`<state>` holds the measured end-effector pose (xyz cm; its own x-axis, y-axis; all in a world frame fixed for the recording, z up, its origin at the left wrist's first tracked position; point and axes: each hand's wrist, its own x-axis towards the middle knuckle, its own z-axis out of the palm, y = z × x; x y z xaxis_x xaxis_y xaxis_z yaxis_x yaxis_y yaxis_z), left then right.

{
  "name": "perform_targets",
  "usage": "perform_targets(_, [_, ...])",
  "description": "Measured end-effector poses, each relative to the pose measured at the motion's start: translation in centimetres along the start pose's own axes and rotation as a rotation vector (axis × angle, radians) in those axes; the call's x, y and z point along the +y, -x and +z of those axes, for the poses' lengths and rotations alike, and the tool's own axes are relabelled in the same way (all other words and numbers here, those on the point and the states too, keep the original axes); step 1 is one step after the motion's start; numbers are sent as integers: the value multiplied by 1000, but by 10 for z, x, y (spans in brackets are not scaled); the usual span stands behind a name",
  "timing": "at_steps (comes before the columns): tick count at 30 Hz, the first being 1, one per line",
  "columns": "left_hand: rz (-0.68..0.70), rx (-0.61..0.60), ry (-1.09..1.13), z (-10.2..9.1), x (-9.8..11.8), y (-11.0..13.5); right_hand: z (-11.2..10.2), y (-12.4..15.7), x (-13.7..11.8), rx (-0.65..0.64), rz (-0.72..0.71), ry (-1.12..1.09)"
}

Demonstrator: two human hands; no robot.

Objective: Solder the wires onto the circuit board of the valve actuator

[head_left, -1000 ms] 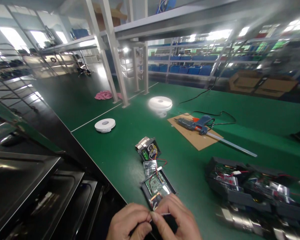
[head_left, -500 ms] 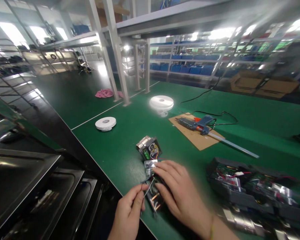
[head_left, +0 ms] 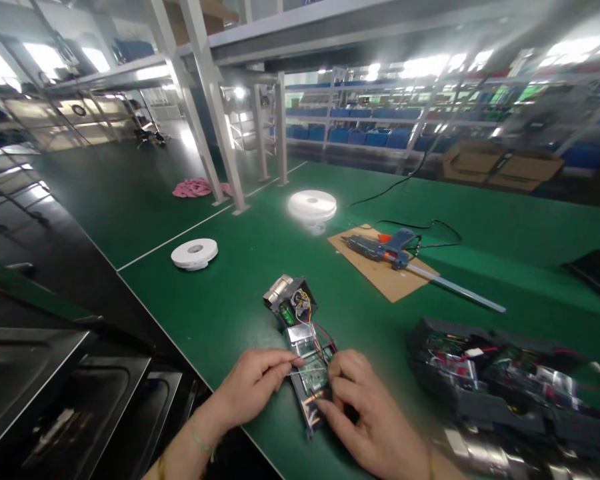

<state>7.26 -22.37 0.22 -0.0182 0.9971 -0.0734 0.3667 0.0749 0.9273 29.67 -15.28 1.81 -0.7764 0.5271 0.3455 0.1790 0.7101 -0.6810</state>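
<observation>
An opened dark device housing (head_left: 299,421) lies at an angle near the table's front edge, with a green circuit board (head_left: 314,375) exposed inside. At its far end are a metal cylinder, a green part and coloured wires (head_left: 303,303). My left hand (head_left: 253,383) reaches in from the left, thumb and forefinger pinched at the board's edge on a thin pale wire (head_left: 307,371). My right hand (head_left: 363,407) is curled against the housing's right side, thumb low beside the board. Its fingertips are partly hidden.
On cardboard (head_left: 395,288) rests a glue gun (head_left: 380,250) with a long glue stick. Two white tape rolls (head_left: 195,253) lie farther left and back. More opened dark housings (head_left: 500,380) are close on the right. Metal trays (head_left: 105,393) stand below the left table edge.
My left hand has moved up to the board's left edge. The right hand has drawn back to the housing's right side, exposing the board. The view has shifted slightly.
</observation>
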Motion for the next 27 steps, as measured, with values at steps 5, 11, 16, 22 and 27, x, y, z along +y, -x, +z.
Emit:
perform_targets(5, [27,61,50,-6,2,18,12,3,2,79,23,-125])
perform_targets(11, [-182,256,628,-2,-9,53,38,8,-1,166,0,-126])
perform_targets(16, [-232,14,637,3,-11,55,47,9,0,184,11,-116])
perform_targets(22, [-202,-107,214,13,0,47,41,7,0,119,-95,64])
perform_targets(27, [-162,-137,16,21,5,41,39,7,4,104,-167,77])
